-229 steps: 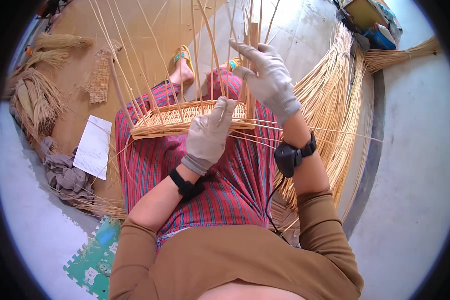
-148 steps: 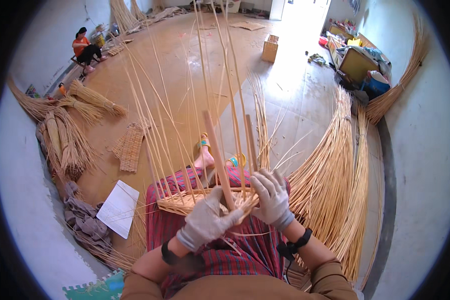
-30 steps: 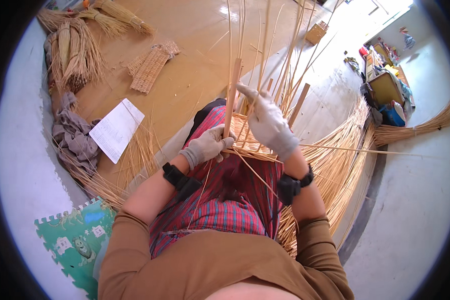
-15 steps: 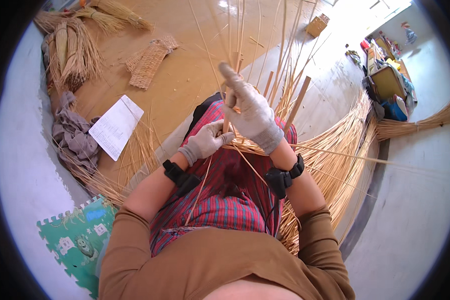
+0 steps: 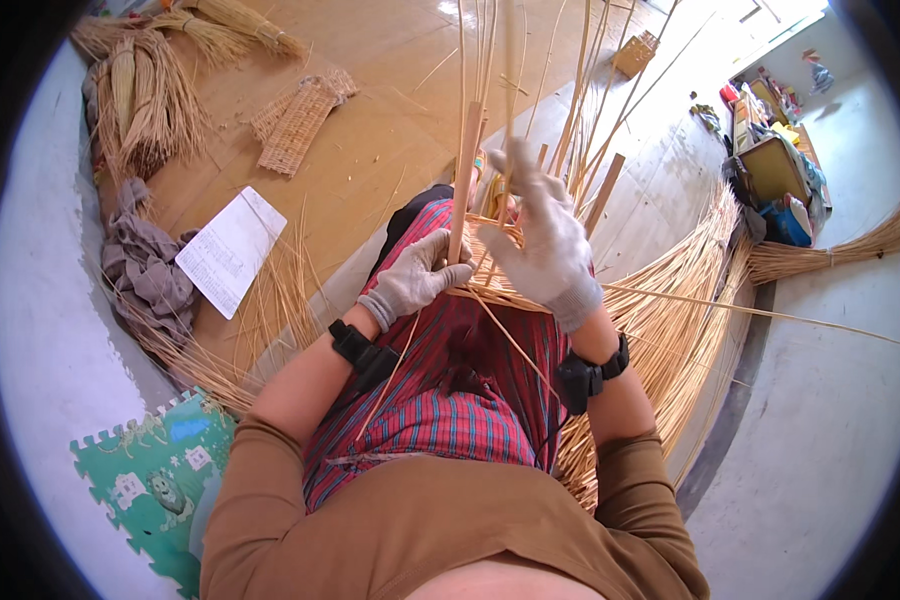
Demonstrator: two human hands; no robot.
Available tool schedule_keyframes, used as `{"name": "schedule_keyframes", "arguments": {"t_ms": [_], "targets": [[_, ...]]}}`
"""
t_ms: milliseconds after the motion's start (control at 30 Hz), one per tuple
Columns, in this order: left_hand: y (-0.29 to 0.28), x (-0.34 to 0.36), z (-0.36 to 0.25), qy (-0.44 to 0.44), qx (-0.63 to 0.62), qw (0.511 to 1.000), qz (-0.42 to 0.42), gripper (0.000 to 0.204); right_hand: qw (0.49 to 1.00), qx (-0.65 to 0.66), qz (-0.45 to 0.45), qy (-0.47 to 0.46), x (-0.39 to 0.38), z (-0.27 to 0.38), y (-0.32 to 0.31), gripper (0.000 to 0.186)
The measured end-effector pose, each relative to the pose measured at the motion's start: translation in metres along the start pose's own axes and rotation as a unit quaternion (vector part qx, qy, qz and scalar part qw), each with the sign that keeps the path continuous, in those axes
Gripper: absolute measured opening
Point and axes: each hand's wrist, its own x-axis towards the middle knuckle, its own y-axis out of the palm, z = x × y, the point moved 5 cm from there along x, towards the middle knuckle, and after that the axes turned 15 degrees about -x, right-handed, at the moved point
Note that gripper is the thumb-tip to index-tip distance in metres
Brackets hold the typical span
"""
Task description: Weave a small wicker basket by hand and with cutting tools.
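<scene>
Pale wicker basket (image 5: 510, 299) sits on the person's lap, on red plaid cloth (image 5: 450, 425); left hand (image 5: 417, 277), gloved, grips the basket's near left corner, thumb and fingers pinched at the foot of a flat wooden post (image 5: 464, 185); right hand (image 5: 543, 248), also gloved, is over the basket's right part, fingers straightened and spread, slightly blurred; can't tell if they touch the thin stake (image 5: 509, 90) by the fingertips; second wooden post (image 5: 605, 193) slants up at the basket's right end; more thin stakes (image 5: 571, 95) rise beyond the basket; long loose strand (image 5: 760, 313) runs out right of the basket, shorter strand (image 5: 515, 344) hangs on its near side; big rod bundle (image 5: 670, 340) lies right of the basket; woven panel (image 5: 300, 125) is on the floor beyond and left of the basket; white sheet (image 5: 232, 252) and grey cloth (image 5: 150, 275) lie left of it, cloth farther out; green foam mat (image 5: 135, 475) is left of the basket and nearer the person's body.
</scene>
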Motion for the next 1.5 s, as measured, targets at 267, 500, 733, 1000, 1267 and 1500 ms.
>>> {"name": "schedule_keyframes", "arguments": {"t_ms": [267,500,733,1000,1267,1500], "targets": [[0.0,0.005,0.0,-0.015,0.023,1.0,0.006,0.024,0.962,-0.073,-0.063,0.255,-0.133,-0.07,0.016,0.045],[0.001,0.005,0.004,-0.019,0.052,0.998,-0.033,0.019,0.963,-0.261,0.03,0.064,-0.103,-0.004,0.042,0.071],[0.002,0.003,0.001,-0.035,0.097,0.994,-0.025,0.021,0.963,-0.262,0.053,-0.032,-0.108,-0.012,0.06,0.047],[-0.001,0.001,-0.006,-0.062,0.009,0.997,0.039,0.024,0.993,-0.116,0.007,-0.006,-0.133,0.01,0.021,0.042],[-0.002,0.004,-0.01,-0.076,0.001,0.996,0.053,0.03,0.888,0.222,-0.078,0.394,-0.131,-0.022,0.006,0.051],[0.01,0.008,-0.006,-0.079,0.184,0.973,-0.11,0.04,0.974,-0.163,-0.045,0.151,-0.022,-0.044,0.019,0.061]]}}
